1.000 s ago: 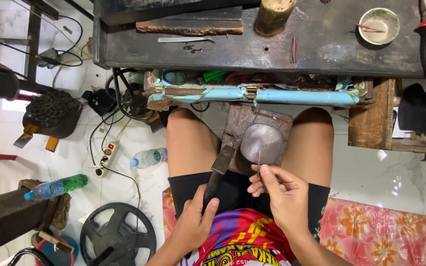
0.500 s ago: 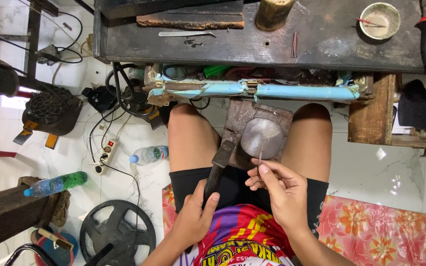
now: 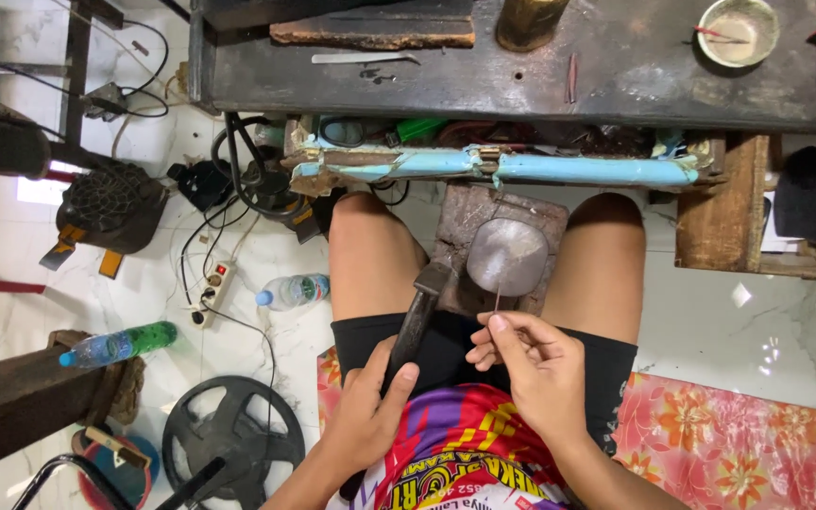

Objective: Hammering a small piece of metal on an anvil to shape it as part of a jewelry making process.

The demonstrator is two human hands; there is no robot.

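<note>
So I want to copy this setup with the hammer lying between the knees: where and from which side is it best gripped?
Probably low on the dark handle, coming from the body side. The hammer lies slanted, its head up by the round metal block and its handle running back toward the lap, so the free end points at the person. The left hand wraps it there, thumb along the handle.
</note>
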